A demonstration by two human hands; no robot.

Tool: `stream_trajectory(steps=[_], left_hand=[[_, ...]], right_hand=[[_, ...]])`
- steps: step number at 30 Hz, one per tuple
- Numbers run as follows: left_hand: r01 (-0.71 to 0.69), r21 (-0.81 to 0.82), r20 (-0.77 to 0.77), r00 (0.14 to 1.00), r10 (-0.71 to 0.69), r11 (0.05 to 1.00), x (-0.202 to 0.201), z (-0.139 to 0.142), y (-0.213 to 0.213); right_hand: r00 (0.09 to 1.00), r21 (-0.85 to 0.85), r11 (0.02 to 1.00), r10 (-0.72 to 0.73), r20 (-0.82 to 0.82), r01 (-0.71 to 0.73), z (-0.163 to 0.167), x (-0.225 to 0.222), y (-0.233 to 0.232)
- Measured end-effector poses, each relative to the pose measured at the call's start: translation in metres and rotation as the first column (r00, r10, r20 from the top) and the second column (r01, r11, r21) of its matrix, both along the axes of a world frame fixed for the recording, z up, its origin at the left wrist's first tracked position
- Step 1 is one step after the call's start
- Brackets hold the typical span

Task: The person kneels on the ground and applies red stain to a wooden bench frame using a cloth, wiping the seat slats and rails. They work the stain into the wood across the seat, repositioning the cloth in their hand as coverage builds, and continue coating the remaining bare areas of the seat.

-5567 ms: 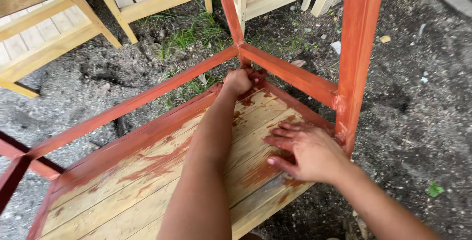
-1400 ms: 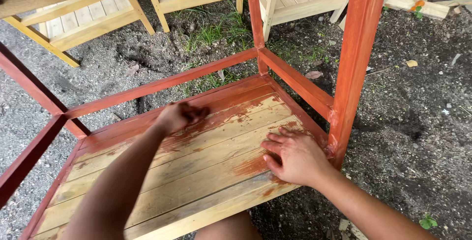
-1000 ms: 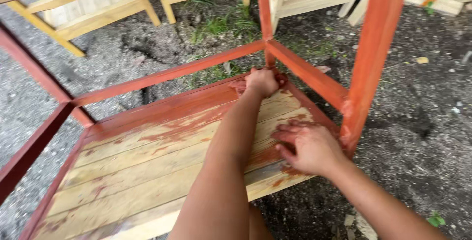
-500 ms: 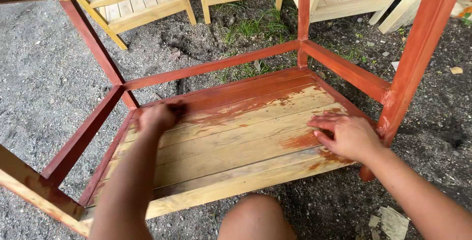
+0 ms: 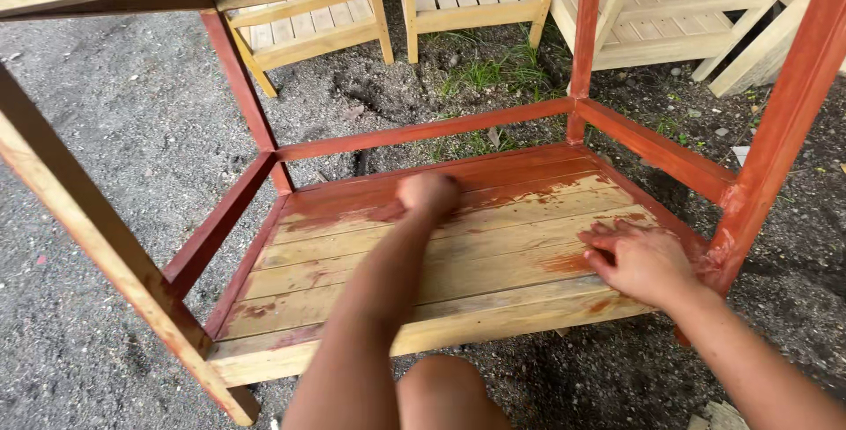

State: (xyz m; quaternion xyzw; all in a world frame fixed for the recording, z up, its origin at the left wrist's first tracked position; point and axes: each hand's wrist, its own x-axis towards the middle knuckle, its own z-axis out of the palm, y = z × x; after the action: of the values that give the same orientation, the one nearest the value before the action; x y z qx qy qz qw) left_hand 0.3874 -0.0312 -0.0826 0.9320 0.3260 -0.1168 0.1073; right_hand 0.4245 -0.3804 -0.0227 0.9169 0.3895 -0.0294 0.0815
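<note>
The left hand (image 5: 427, 192) is closed into a fist and presses down on the far part of the slatted shelf (image 5: 423, 280), right where the red stain meets bare wood. Whatever it grips is hidden inside the fist, so I cannot tell what it holds (the hand is also blurred). The left forearm runs from the bottom of the view up to it, across the middle of the shelf.

The right hand (image 5: 641, 261) lies flat and open, palm down, fingers (image 5: 608, 240) spread toward the left, on the near right corner of the shelf. It holds nothing; it rests on a red smear, and its fingers carry red stain.

The shelf is the low deck of a wooden frame standing on dark gravel ground (image 5: 106, 130). Its back slats are stained red, with a ragged edge to the colour; the front slats are mostly bare, pale wood with a few red patches. The rails (image 5: 423, 130) around the back and both sides are red, and so are the back left leg (image 5: 242, 95), the back right leg (image 5: 586, 33) and the near right leg (image 5: 775, 130), which stands just beside the right hand. The near left leg (image 5: 97, 245) is unstained pale wood and runs diagonally across the left of the view.

A bare knee (image 5: 445, 390) shows at the bottom edge, in front of the shelf. Beyond the frame stand several unstained wooden pieces (image 5: 308, 29) of the same slatted kind, with a tuft of grass (image 5: 493, 69) between them.
</note>
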Motion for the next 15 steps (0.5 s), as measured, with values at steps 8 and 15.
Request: stream_trajectory(steps=[8,15], left_hand=[[0.019,0.006,0.022,1.0,-0.019,1.0,-0.043,0.001,0.034],[-0.161,0.241,-0.113,0.975,0.192,0.957,-0.178,0.002,0.185]], right_hand=[[0.96,-0.084,0.963,0.244,-0.137,-0.257,0.009,-0.12,0.104],[0.933,-0.092,0.932,0.339,-0.122,-0.351,0.025,-0.147,0.126]])
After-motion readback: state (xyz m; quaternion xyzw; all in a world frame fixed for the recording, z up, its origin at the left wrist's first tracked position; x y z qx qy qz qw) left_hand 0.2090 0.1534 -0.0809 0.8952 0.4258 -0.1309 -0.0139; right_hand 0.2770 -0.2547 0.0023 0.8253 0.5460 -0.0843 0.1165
